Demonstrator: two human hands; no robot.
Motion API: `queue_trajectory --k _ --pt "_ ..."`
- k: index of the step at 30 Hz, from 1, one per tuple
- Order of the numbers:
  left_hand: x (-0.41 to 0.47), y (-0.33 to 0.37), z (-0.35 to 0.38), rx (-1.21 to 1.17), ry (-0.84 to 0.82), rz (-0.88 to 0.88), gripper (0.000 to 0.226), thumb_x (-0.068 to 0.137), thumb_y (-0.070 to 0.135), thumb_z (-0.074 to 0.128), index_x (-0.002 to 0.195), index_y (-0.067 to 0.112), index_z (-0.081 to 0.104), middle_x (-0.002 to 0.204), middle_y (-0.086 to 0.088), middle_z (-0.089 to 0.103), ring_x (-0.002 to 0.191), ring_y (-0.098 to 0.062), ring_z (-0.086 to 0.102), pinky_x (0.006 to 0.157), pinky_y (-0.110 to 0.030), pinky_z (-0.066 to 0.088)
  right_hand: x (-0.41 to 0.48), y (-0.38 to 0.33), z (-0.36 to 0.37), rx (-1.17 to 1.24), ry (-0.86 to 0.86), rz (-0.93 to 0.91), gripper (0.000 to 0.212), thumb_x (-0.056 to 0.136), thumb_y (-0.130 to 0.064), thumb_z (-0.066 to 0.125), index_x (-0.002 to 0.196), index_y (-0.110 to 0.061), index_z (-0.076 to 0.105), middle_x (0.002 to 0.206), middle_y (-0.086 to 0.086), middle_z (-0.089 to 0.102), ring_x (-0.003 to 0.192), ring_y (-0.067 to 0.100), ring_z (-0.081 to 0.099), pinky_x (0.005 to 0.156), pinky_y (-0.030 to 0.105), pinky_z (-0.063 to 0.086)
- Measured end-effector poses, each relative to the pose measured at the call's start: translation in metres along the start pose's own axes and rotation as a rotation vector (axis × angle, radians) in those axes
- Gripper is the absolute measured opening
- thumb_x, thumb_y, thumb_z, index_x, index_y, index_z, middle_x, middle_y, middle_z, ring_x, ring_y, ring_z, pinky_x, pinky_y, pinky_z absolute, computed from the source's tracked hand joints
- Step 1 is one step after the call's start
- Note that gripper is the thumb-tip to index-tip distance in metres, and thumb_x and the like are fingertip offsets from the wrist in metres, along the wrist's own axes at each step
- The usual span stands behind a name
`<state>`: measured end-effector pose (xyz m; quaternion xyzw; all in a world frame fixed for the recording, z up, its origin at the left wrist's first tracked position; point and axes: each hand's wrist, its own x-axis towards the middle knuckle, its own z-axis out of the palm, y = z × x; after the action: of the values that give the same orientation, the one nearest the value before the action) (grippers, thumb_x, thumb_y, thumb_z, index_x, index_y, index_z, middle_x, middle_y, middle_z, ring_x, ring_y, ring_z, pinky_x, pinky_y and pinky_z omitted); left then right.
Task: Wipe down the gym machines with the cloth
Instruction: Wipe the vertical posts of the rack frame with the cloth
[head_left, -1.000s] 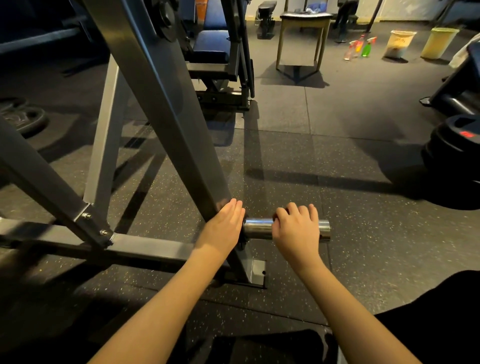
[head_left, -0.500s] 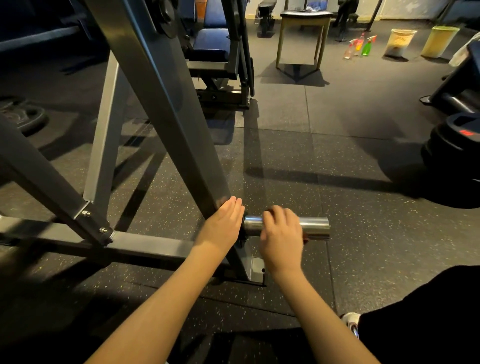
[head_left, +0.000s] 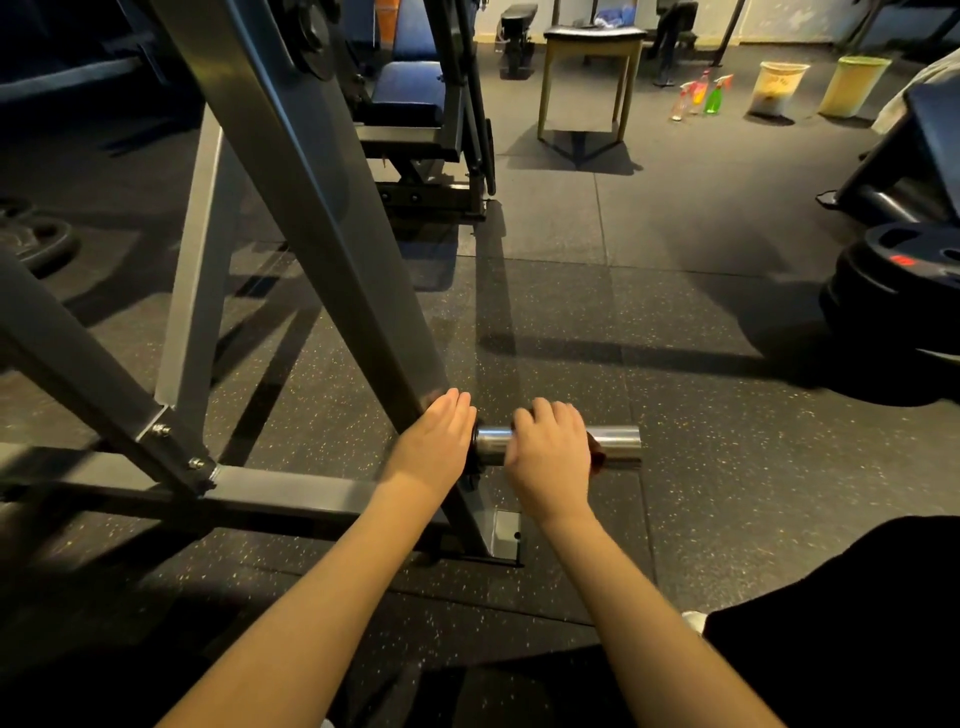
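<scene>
As the right hand (head_left: 550, 460), clasping the peg (head_left: 618, 441), rubs back outward, the left hand (head_left: 439, 447) lies flat on the frame (head_left: 317, 208).

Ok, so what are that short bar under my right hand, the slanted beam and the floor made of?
The short bar looks like polished chromed steel: bright mirror glints. The slanted beam is likely painted steel: matte grey, square-edged, bolted joints. The floor seems rubber tiling: dull black, pale flecks, visible seams.
</scene>
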<state>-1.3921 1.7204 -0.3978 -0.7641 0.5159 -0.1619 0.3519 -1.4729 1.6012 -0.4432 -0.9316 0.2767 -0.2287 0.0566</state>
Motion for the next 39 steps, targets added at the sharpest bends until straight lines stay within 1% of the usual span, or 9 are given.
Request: queue_trajectory --k 3,7,10,15,22,26,32,36,39 --pt "-0.001 -0.001 0.0 -0.026 -0.012 0.002 0.064 0.101 0.012 0.044 0.152 -0.002 0.008 0.16 -0.022 0.01 0.148 -0.037 0.007 0.12 -0.043 0.004 0.011 0.016 -0.007 -0.019 -0.13 -0.062 0.027 0.092 -0.029 0.037 0.089 -0.018 0.062 0.088 0.0 0.059 0.082 0.021 0.054 0.088 0.038 0.04" --pt "0.001 -0.002 0.005 -0.063 -0.016 0.001 0.068 0.1 0.009 0.048 0.152 -0.002 0.006 0.16 -0.022 0.008 0.148 -0.037 0.005 0.12 -0.044 0.002 -0.03 0.056 -0.013 -0.068 0.106 0.094 0.016 0.088 -0.017 0.058 0.103 -0.015 0.064 0.107 0.005 0.062 0.096 0.027 0.057 0.099 0.047 0.042" --pt "0.0 -0.002 0.004 -0.08 -0.002 -0.003 0.064 0.101 0.012 0.045 0.152 -0.002 0.008 0.16 -0.021 0.01 0.148 -0.037 0.007 0.12 -0.044 0.003 -0.023 0.035 -0.003 -0.038 0.129 0.165 0.017 0.083 -0.012 0.056 0.097 -0.009 0.064 0.106 0.01 0.062 0.1 0.031 0.057 0.099 0.051 0.043" --pt "0.001 0.0 0.005 -0.152 -0.04 -0.033 0.063 0.105 0.031 0.034 0.152 -0.001 0.007 0.16 -0.021 0.01 0.148 -0.037 0.007 0.12 -0.044 0.002 -0.013 0.018 0.001 0.017 0.056 -0.104 0.015 0.086 -0.018 0.054 0.097 -0.015 0.064 0.102 0.004 0.063 0.098 0.026 0.058 0.099 0.046 0.043" --pt "0.008 0.02 -0.001 -0.434 -0.025 -0.038 0.07 0.103 0.048 0.029 0.154 0.009 0.0 0.163 -0.011 0.004 0.15 -0.028 0.002 0.12 -0.043 -0.004 -0.032 0.042 -0.005 -0.069 0.112 0.132 0.032 0.084 -0.016 0.058 0.115 -0.012 0.063 0.125 0.011 0.059 0.119 0.034 0.052 0.107 0.051 0.038" --pt "0.011 0.027 0.004 -0.508 -0.006 -0.041 0.071 0.103 0.047 0.031 0.155 0.011 0.0 0.163 -0.008 0.007 0.15 -0.025 0.005 0.12 -0.042 -0.006 -0.014 0.029 -0.006 -0.009 0.033 -0.117 0.02 0.087 -0.019 0.053 0.103 -0.015 0.064 0.11 0.004 0.062 0.106 0.027 0.057 0.104 0.046 0.041" --pt "0.011 0.027 0.006 -0.548 0.005 -0.044 0.073 0.102 0.052 0.03 0.155 0.011 0.0 0.163 -0.007 0.008 0.15 -0.024 0.005 0.116 -0.039 -0.012 -0.026 0.059 -0.018 -0.103 0.123 0.149 0.018 0.088 -0.016 0.048 0.097 -0.012 0.063 0.105 0.008 0.061 0.095 0.028 0.055 0.096 0.047 0.041" --pt "0.012 0.028 0.007 -0.543 0.005 -0.047 0.072 0.102 0.051 0.03 0.155 0.012 -0.001 0.163 -0.007 0.005 0.15 -0.024 0.003 0.117 -0.04 -0.01 0.004 0.026 -0.015 -0.079 -0.066 -0.034 0.021 0.09 -0.02 0.041 0.086 -0.013 0.06 0.089 0.004 0.059 0.084 0.023 0.052 0.084 0.037 0.041" --pt "0.011 0.027 0.005 -0.53 -0.004 -0.041 0.072 0.103 0.05 0.03 0.155 0.012 -0.002 0.163 -0.007 0.004 0.15 -0.024 0.003 0.118 -0.04 -0.009 0.032 0.03 -0.027 -0.083 -0.319 -0.064 0.029 0.096 -0.029 0.038 0.101 -0.015 0.062 0.098 0.003 0.06 0.089 0.02 0.052 0.086 0.033 0.037"
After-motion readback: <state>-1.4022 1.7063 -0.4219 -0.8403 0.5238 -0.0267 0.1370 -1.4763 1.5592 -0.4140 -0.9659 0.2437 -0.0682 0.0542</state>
